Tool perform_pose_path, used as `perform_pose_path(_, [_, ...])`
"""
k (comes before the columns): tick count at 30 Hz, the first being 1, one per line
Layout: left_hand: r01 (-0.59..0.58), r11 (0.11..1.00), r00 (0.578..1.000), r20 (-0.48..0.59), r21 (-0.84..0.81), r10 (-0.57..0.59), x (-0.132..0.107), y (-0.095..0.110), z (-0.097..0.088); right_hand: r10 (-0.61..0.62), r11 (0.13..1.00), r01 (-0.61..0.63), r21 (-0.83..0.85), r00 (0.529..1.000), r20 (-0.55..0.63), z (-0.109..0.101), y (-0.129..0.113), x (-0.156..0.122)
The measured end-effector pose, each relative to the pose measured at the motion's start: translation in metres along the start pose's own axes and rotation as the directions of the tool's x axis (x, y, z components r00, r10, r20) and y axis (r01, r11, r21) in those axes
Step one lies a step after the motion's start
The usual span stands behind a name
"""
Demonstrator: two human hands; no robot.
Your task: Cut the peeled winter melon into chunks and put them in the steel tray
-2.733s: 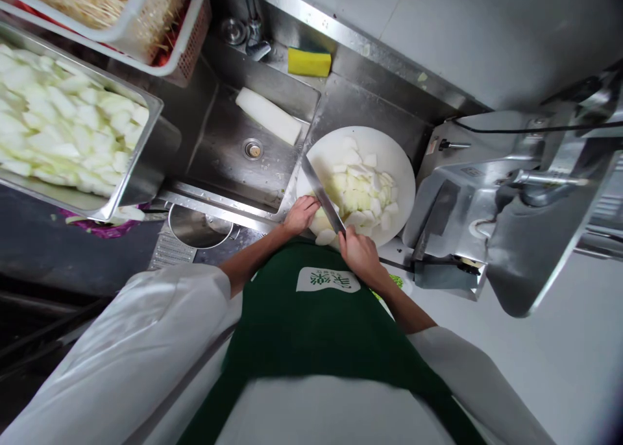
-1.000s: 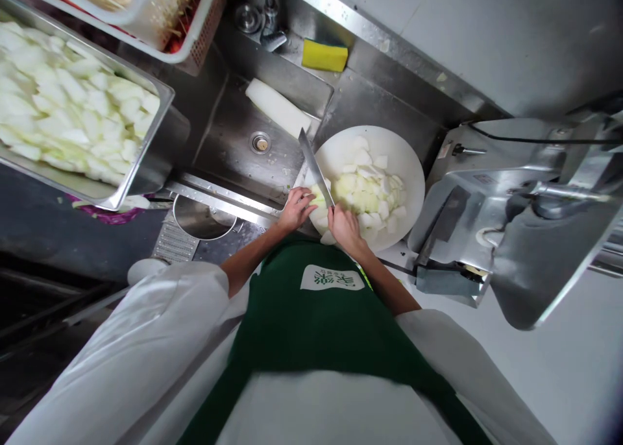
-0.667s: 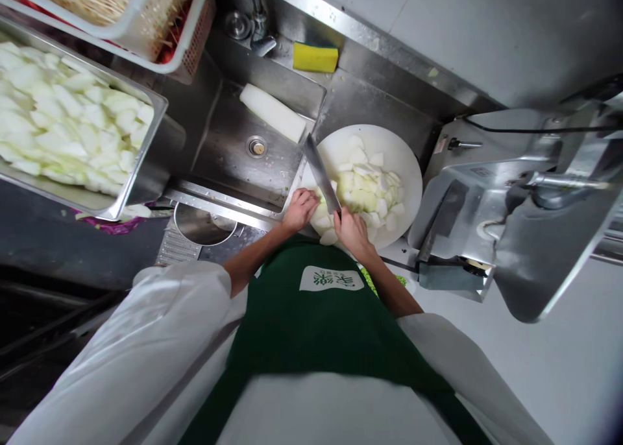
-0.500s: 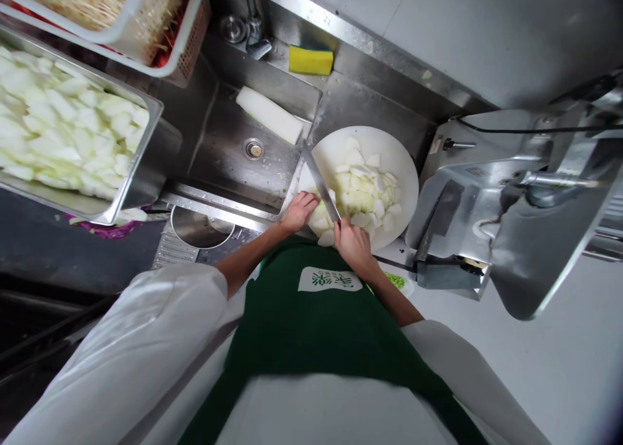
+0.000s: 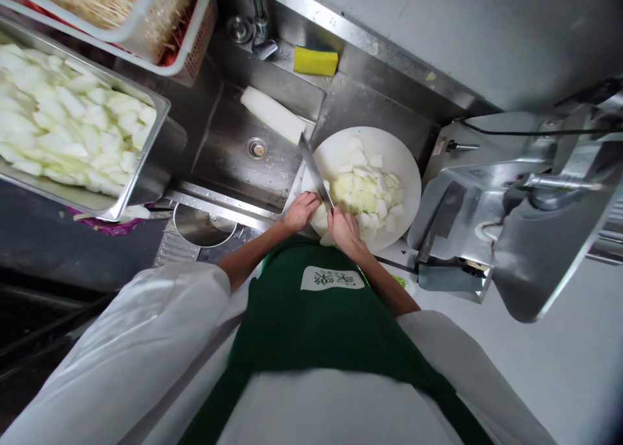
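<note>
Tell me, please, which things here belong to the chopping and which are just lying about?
In use: knife in right hand, chunk under left hand, board, cut pieces.
Lying about: sponge, radish in sink, slicer, basket.

glossy steel sink (image 5: 228, 166), matt plastic board (image 5: 399, 156)

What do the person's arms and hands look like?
The left hand and right hand are bare: no gloves, no watch visible. The forearms are bare too. Loose white sleeves end near the elbows. A green apron bears a white label with green marks.
</note>
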State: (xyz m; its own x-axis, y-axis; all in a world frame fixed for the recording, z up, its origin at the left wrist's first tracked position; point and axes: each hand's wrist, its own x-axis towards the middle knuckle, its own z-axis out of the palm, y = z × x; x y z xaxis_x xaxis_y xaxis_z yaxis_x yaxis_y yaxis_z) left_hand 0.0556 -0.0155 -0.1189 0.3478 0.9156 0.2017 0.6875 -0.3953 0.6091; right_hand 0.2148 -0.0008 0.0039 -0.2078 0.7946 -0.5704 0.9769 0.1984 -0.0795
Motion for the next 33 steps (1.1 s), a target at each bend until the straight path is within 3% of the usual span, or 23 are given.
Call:
perform_pose_path(7, [0.002,1.000,1.000,-0.003,0.030,-0.002,0.000,0.000,0.003,-0.006,0.999,0.006,-0.053,1.000,-0.012,-0.010,0.010,-0.035])
perform_pose_path(16, [-0.021,0.995,0.999,-0.046,-0.098,0.017,-0.003,-0.007,0.000,0.008,1.000,-0.008,0.026,1.000,-0.008,0.009,-0.009,0.007])
perform_pose_path(26, [-0.016,0.994,0.999,-0.043,-0.107,0.012,-0.005,-0.005,-0.004,-0.023,1.000,0.023,-0.017,0.999,-0.027,-0.013,-0.001,-0.031])
perform_pose_path(33, [-0.016,0.987,0.998,-0.068,-0.160,0.005,-0.008,-0.012,-0.003,0.008,1.000,-0.009,0.009,1.000,0.026,0.002,-0.020,-0.002])
